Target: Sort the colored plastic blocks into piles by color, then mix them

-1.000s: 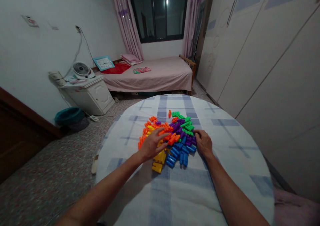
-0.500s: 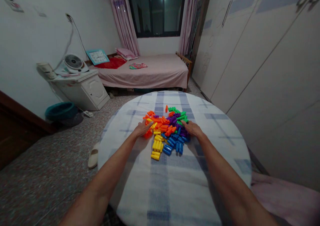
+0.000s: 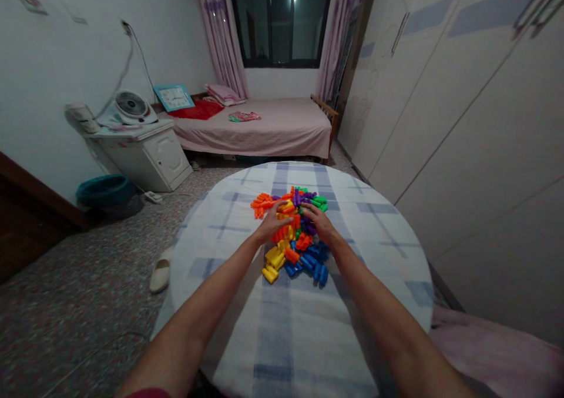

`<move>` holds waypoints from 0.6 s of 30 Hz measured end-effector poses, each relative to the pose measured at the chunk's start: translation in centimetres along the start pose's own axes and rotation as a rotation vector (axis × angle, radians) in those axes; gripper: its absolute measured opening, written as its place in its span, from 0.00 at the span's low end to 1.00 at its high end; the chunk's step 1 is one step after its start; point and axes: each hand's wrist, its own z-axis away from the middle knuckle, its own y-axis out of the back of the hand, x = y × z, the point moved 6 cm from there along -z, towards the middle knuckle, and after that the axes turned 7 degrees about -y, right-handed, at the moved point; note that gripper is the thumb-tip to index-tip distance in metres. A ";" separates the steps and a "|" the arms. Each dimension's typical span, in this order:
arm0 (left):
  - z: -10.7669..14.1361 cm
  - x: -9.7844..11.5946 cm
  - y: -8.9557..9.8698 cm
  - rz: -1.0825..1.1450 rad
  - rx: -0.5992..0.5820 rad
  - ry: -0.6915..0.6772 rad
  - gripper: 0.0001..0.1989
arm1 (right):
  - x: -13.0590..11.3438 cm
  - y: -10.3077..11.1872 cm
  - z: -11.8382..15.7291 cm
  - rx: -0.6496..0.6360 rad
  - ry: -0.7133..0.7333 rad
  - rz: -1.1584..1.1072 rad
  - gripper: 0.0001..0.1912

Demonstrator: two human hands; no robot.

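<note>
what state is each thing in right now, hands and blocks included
left hand: open, fingers curved at the blocks
right hand: open, fingers curved at the blocks
blocks: loosely heaped, colours partly mixed
tablecloth: spread over the table
curtains: parted
wardrobe doors: shut
cabinet door: shut
clock: propped at a tilt
fan: upright, can't tell if running

From far away, I can't see every toy block, because the left hand and right hand hide some. The numbers on the clock are too small for me. My view chops off the wardrobe.
</note>
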 end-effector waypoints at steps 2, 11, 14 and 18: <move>1.0 1.1 0.4 0.032 -0.038 -0.021 0.29 | -1.2 0.0 1.1 -0.087 0.060 -0.042 0.22; 6.7 3.6 5.5 -0.249 -0.014 0.037 0.21 | -3.4 3.5 7.4 -0.002 0.131 0.462 0.23; 9.8 1.8 7.1 -0.446 -0.037 0.272 0.36 | -1.3 6.0 10.7 0.054 -0.058 0.742 0.29; 12.9 -0.4 6.0 -0.381 -0.187 0.476 0.49 | 2.8 6.0 13.6 -0.121 -0.415 0.651 0.37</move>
